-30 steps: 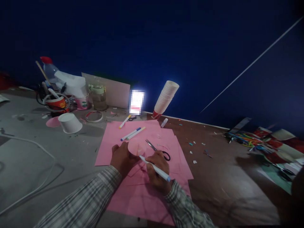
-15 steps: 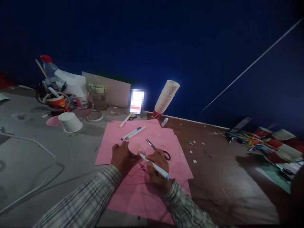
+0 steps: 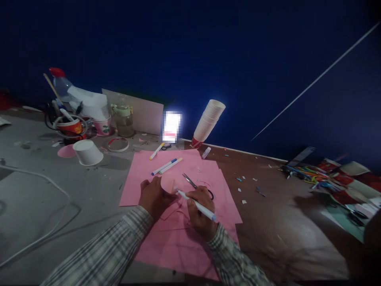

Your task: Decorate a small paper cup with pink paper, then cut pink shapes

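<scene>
Head view: right hand [image 3: 203, 208] grips a marker [image 3: 205, 212] over pink paper [image 3: 172, 256], tip toward left hand [image 3: 154, 196]. Left hand curled low over the paper; cannot tell if it pinches anything. Just beyond, scissors [image 3: 189, 180], partly hidden by right hand. Farther, two pens [image 3: 164, 167]. Farthest, cup stack [image 3: 209, 121] before blue wall [image 3: 149, 47].

Dim light surrounds a glaring, pixelated rectangle [image 3: 172, 127], and the right edge blurs
</scene>
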A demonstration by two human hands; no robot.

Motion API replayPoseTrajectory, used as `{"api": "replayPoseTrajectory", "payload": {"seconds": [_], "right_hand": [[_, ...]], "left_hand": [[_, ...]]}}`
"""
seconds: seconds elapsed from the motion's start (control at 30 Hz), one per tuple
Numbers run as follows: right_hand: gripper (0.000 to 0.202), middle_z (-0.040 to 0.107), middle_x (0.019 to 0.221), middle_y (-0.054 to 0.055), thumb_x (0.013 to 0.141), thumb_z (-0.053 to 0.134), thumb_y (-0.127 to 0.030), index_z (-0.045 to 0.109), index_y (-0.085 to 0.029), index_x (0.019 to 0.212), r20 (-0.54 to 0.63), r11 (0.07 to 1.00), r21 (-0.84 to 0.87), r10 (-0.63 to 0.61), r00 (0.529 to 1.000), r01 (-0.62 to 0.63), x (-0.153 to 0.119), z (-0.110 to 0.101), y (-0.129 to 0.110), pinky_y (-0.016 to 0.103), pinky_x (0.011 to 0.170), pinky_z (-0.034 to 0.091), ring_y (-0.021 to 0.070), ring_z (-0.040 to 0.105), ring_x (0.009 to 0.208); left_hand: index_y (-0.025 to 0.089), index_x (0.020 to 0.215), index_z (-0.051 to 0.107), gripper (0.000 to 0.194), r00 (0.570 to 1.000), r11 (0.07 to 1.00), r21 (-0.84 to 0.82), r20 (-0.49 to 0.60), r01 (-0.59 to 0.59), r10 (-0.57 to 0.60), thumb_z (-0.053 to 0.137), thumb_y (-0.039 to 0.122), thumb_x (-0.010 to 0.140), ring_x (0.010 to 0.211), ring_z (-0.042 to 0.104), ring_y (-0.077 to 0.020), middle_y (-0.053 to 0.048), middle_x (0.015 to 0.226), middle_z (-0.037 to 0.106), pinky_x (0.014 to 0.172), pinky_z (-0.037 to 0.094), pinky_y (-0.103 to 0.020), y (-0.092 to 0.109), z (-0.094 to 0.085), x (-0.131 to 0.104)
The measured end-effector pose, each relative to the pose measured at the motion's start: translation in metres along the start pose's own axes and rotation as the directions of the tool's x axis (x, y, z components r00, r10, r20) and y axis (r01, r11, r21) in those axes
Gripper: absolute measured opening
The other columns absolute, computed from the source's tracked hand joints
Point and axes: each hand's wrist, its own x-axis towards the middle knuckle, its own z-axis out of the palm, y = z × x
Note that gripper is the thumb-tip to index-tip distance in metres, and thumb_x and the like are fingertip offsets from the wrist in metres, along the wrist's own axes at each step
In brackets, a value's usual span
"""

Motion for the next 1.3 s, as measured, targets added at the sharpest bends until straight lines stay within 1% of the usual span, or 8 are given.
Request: {"api": "replayPoseTrajectory", "payload": {"seconds": [0.13,0.27,0.53,0.77,0.9,1.03,1.2,1.3], "right_hand": [[0.012,0.066,0.070,0.001,0.090,0.049,-0.015,0.060,-0.019,0.092,0.023,1.000,0.011,-0.020,1.000,0.019,-0.0006,0.0001,-0.0005,0.039,0.072,0.047,0.0154,0.061,0.061],[0.013,0.067,0.072,0.002,0.091,0.049,-0.015,0.060,-0.019,0.092,0.009,1.000,-0.010,0.008,1.000,-0.008,-0.0009,0.0009,-0.0012,0.039,0.071,0.047,0.0162,0.062,0.062],[0.013,0.067,0.072,0.002,0.090,0.048,-0.014,0.061,-0.018,0.091,0.021,1.000,0.004,0.008,1.000,-0.008,-0.0020,0.0003,0.0004,0.039,0.072,0.045,0.0163,0.062,0.063],[0.013,0.067,0.071,0.001,0.089,0.049,-0.014,0.061,-0.020,0.090,0.029,1.000,-0.010,0.011,1.000,-0.010,-0.0007,-0.0013,0.0002,0.038,0.073,0.045,0.0160,0.061,0.062],[0.013,0.067,0.072,0.001,0.090,0.049,-0.014,0.061,-0.020,0.090,-0.004,1.000,-0.012,0.025,1.000,-0.025,0.0005,-0.0017,-0.0004,0.037,0.070,0.045,0.0165,0.061,0.063],[0.013,0.068,0.073,0.001,0.089,0.049,-0.013,0.061,-0.019,0.091,0.005,1.000,0.000,0.013,1.000,-0.013,0.0002,-0.0011,-0.0005,0.037,0.072,0.045,0.0163,0.062,0.063],[0.013,0.067,0.071,0.001,0.089,0.049,-0.014,0.061,-0.020,0.089,0.005,1.000,-0.002,0.023,1.000,-0.023,0.0002,-0.0010,-0.0004,0.038,0.072,0.045,0.0161,0.062,0.062],[0.013,0.067,0.071,0.001,0.089,0.049,-0.014,0.061,-0.020,0.090,-0.013,1.000,0.010,0.018,1.000,-0.018,0.0015,-0.0028,-0.0019,0.038,0.070,0.046,0.0166,0.062,0.062]], "left_hand": [[0.022,0.110,0.065,0.038,1.000,1.000,0.002,-0.016,-0.017,0.017,0.070,0.037,0.076,0.097,0.064,-0.0283,-0.008,0.101,0.069,0.090,0.034,-0.044,0.0007,-0.0007,-0.0002],[0.022,0.111,0.065,0.040,1.000,1.000,-0.011,-0.010,-0.023,0.022,0.070,0.040,0.076,0.100,0.064,-0.0298,-0.008,0.103,0.069,0.090,0.034,-0.044,0.0014,-0.0019,-0.0005],[0.021,0.114,0.063,0.045,1.000,1.000,-0.018,0.005,0.002,-0.002,0.071,0.042,0.075,0.098,0.064,-0.0283,-0.009,0.105,0.069,0.091,0.033,-0.044,-0.0006,-0.0001,-0.0002],[0.022,0.110,0.065,0.039,1.000,1.000,-0.014,0.015,0.011,-0.011,0.070,0.039,0.076,0.096,0.064,-0.0279,-0.008,0.101,0.069,0.091,0.034,-0.043,0.0032,-0.0038,-0.0003],[0.023,0.113,0.064,0.041,1.000,1.000,-0.028,0.004,0.011,-0.011,0.070,0.040,0.076,0.097,0.064,-0.0287,-0.008,0.104,0.069,0.092,0.034,-0.045,0.0038,-0.0049,-0.0008],[0.020,0.110,0.064,0.039,1.000,0.999,-0.038,0.011,0.021,-0.021,0.071,0.039,0.076,0.096,0.065,-0.0280,-0.009,0.101,0.069,0.091,0.034,-0.044,0.0025,-0.0036,-0.0008],[0.023,0.107,0.064,0.036,1.000,1.000,-0.011,-0.002,-0.004,0.004,0.070,0.042,0.077,0.094,0.064,-0.0273,-0.007,0.101,0.069,0.091,0.034,-0.043,0.0013,-0.0018,-0.0007],[0.021,0.107,0.064,0.038,1.000,1.000,-0.011,0.006,0.016,-0.016,0.070,0.043,0.076,0.093,0.064,-0.0273,-0.008,0.100,0.068,0.091,0.034,-0.043,0.0004,-0.0006,-0.0008]]}}
